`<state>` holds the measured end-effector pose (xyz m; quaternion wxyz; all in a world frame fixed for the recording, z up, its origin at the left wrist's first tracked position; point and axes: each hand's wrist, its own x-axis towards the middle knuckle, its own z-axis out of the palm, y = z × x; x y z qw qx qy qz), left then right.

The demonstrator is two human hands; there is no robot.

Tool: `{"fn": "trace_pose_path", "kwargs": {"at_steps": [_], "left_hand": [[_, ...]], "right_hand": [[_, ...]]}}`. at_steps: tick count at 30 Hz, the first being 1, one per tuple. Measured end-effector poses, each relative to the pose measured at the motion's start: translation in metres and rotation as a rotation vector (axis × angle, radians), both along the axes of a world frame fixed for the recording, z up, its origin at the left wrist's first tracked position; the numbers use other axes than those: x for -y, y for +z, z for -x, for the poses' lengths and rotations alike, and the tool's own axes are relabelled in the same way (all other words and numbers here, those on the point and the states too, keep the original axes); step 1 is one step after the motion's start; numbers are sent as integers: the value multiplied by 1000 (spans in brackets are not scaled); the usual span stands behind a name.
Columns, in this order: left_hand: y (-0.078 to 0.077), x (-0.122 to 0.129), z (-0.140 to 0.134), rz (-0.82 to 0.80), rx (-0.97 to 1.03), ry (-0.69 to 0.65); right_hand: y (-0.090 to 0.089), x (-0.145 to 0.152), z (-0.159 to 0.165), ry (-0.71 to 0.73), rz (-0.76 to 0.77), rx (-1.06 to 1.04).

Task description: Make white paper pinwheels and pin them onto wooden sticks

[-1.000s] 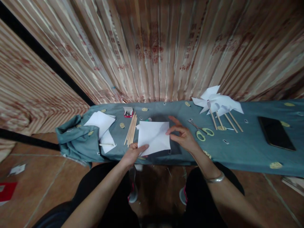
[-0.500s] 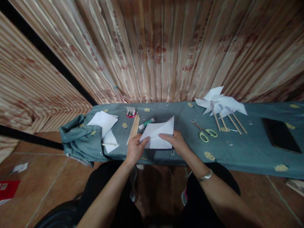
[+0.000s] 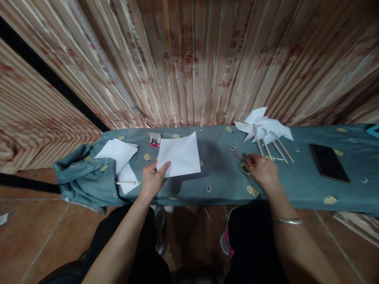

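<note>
My left hand (image 3: 151, 180) pinches the lower left corner of a white square sheet of paper (image 3: 181, 156), thumb on top, and holds it above the cloth. At the right, my right hand (image 3: 264, 171) is on the scissors (image 3: 245, 168) with green handles, its fingers closed around one handle loop and partly covering it. The scissors' blades point toward the back left. Beyond that hand lie several white paper pinwheels (image 3: 254, 128) on wooden sticks. Behind the sheet's left edge sits a small open red box (image 3: 154, 140) of metal bits.
A grey-green patterned cloth (image 3: 219, 173) covers the long narrow table, bunched up at its left end. White paper sheets (image 3: 117, 152) lie there with a short stick (image 3: 126, 182). A black flat device (image 3: 330, 162) rests at the right. A pleated curtain (image 3: 189, 94) hangs behind.
My right hand has let go of the paper and moved right onto the scissors. The sheet, now flatter, stays in my left hand and hides the wooden sticks and glue stick. The view has shifted right.
</note>
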<state>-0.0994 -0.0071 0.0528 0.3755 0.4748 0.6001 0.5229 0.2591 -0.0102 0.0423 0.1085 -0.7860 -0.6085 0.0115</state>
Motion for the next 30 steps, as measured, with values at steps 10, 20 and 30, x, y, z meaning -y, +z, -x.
{"fn": "trace_pose_path", "kwargs": {"at_steps": [10, 20, 30], "left_hand": [[7, -11, -9, -59, -50, 23], [10, -23, -10, -105, -92, 26], [17, -35, -12, -10, 185, 109]], "right_hand": [[-9, 19, -6, 133, 140, 180], [-1, 20, -3, 134, 219, 16], [-7, 30, 65, 98, 245, -1665]]}}
